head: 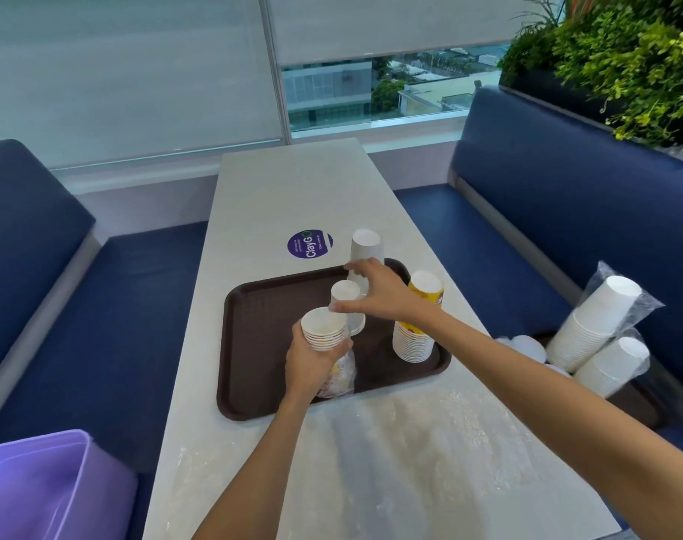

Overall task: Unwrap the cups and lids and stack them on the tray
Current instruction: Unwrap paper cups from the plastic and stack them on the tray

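A dark brown tray [254, 383] lies on the white table. My left hand [312, 364] grips a short stack of white paper cups [324, 329] with crumpled clear wrap [340, 378] hanging below it. My right hand [375, 292] reaches over the tray and pinches a small upturned cup stack [345, 296]. A taller white upturned stack [366, 247] stands behind that hand at the tray's far edge. A yellow-topped cup stack [416, 325] stands on the tray's right side.
Clear plastic film [410, 442] lies spread on the near table. On the right blue bench, wrapped white cup stacks [593, 325] and white lids [527, 346] sit on another tray. A purple bin [47, 489] stands at the lower left. A round purple sticker [310, 244] marks the table.
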The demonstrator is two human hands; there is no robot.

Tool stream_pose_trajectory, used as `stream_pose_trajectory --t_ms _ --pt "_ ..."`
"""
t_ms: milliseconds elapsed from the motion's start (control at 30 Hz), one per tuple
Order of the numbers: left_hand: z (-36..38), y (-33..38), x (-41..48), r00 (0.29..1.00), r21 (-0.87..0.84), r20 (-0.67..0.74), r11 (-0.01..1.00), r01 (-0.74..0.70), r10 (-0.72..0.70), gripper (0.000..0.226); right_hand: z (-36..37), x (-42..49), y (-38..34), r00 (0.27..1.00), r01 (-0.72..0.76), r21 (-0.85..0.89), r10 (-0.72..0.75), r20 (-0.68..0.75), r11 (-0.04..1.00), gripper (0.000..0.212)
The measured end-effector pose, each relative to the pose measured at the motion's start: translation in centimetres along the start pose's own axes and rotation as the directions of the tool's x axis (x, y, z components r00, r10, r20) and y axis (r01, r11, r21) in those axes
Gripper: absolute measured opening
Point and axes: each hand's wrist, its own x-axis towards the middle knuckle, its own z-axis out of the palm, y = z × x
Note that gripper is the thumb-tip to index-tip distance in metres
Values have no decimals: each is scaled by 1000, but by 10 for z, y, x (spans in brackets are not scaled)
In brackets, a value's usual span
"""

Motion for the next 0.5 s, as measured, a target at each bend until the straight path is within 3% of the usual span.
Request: stream_pose_trajectory --t_ms 167,500 --pt "0 -2 0 1000 -6 -5 1000 5 -5 82 35 24 -9 964 -31 -117 61 260 993 79" --pt "5 -15 1 999 16 -50 1000 11 -10 77 49 45 -18 908 8 -268 105 406 963 66"
